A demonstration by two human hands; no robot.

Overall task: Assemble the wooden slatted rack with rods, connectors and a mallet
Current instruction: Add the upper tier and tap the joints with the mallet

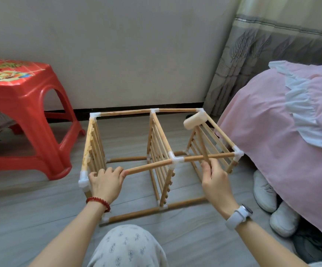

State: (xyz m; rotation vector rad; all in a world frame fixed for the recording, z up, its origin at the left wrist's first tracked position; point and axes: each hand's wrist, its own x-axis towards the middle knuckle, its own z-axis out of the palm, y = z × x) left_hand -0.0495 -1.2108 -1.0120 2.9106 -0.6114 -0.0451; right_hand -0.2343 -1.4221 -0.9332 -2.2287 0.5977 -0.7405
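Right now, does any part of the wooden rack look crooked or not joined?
Yes. The front top rod slopes down toward the left hand, lower than its white T-connector. Whether its left end sits in the corner connector is hidden by the fingers.

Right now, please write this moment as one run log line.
left hand: grips near top rod | right hand: holds mallet raised by far right corner | rack: standing on floor

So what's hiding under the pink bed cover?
Two white shoes poke out from under the pink bed cover, on the floor. Something dark lies nearer. The cover hides everything further under.
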